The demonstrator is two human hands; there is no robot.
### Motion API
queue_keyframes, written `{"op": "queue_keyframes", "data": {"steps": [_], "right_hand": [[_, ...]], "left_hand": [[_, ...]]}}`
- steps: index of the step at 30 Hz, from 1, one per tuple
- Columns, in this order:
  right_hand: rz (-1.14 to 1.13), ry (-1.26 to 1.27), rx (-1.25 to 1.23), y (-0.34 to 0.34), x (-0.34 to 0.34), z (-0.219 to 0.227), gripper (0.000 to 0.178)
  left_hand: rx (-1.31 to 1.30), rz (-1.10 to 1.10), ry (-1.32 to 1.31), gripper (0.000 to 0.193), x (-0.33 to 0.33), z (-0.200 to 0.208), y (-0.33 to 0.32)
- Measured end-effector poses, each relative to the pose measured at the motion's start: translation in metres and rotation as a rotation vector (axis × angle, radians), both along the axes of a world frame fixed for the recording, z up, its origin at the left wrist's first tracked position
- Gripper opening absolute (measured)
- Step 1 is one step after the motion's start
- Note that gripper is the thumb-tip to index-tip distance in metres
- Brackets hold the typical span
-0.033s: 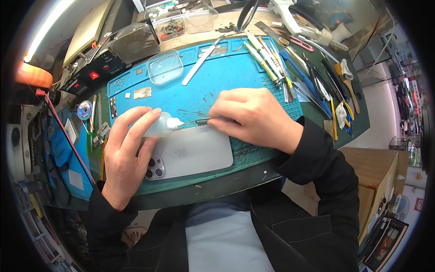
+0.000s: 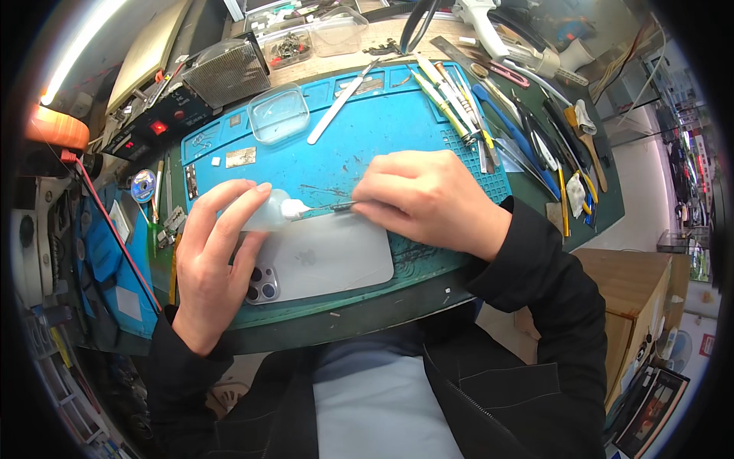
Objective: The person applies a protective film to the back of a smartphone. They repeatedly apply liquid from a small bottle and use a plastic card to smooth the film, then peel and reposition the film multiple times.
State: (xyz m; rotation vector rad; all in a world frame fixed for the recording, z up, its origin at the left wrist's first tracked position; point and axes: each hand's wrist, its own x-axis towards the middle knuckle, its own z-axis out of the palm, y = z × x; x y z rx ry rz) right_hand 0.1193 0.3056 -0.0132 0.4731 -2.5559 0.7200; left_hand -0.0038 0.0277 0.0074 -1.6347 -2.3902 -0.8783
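Note:
My left hand (image 2: 218, 249) is closed round a translucent squeeze bottle (image 2: 267, 216), tipped on its side. The bottle's white cap and thin metal nozzle (image 2: 295, 209) point toward my right hand. My right hand (image 2: 417, 195) pinches a small, narrow dark part (image 2: 342, 206), and the nozzle reaches close to it; whether they touch I cannot tell. Most of that part is hidden by the fingers. Beneath both hands lies a pale grey smartphone (image 2: 325, 256), back side up, its camera block at the lower left.
The phone rests on a blue work mat (image 2: 321, 164). Beyond it are a clear plastic box (image 2: 279, 115) and a white-handled blade (image 2: 340, 103). Tweezers (image 2: 451, 103), brushes (image 2: 589, 145) and other tools fill the right side. A solder spool (image 2: 143, 186) stands left.
The small dark part has shifted slightly at my right fingertips. Both hands and the bottle stay nearly in place.

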Motion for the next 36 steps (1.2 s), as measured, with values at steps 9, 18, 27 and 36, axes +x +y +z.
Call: {"op": "queue_keyframes", "data": {"steps": [9, 18, 27, 36], "right_hand": [[0.001, 0.042, 0.066, -0.001, 0.001, -0.004, 0.012], [-0.024, 0.007, 0.050, -0.008, 0.000, -0.001, 0.012], [-0.001, 0.005, -0.024, -0.010, -0.003, -0.002, 0.012], [0.010, -0.176, -0.094, -0.007, -0.004, 0.001, 0.009]], "left_hand": [[0.077, 0.015, 0.021, 0.052, -0.002, -0.005, -0.003], [0.085, 0.002, -0.003, 0.055, -0.003, -0.007, -0.005], [0.102, -0.006, -0.004, 0.057, 0.000, -0.004, -0.002], [0.102, -0.004, 0.004, 0.060, 0.003, -0.007, -0.001]]}}
